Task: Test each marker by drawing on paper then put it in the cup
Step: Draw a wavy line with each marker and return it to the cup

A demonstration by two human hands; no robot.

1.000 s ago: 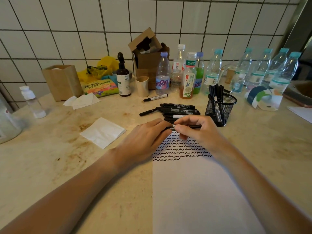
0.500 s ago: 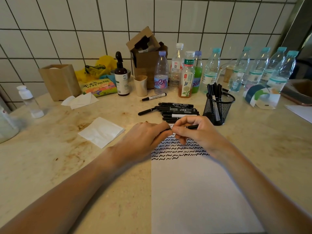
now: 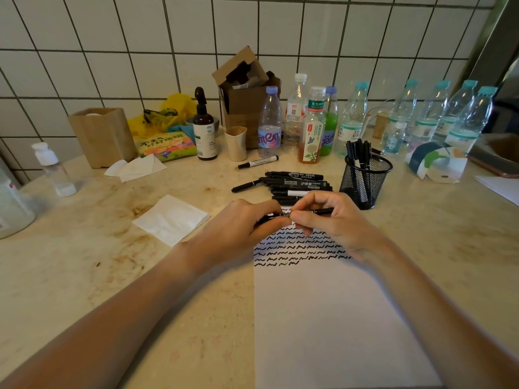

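Both hands (image 3: 283,220) grip one marker (image 3: 323,211) above the paper's (image 3: 337,318) far edge.

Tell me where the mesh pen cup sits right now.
In the head view the mesh cup stands right of centre, just right of the marker pile and beyond the right hand.

Countertop (image 3: 84,276) showing as polished, stained beige stone. Cup (image 3: 365,182) looking like black wire mesh. Paper (image 3: 337,318) lying matt white. Wall tiles (image 3: 112,37) gleaming, glossy ceramic. Bottles (image 3: 460,119) appearing clear plastic.
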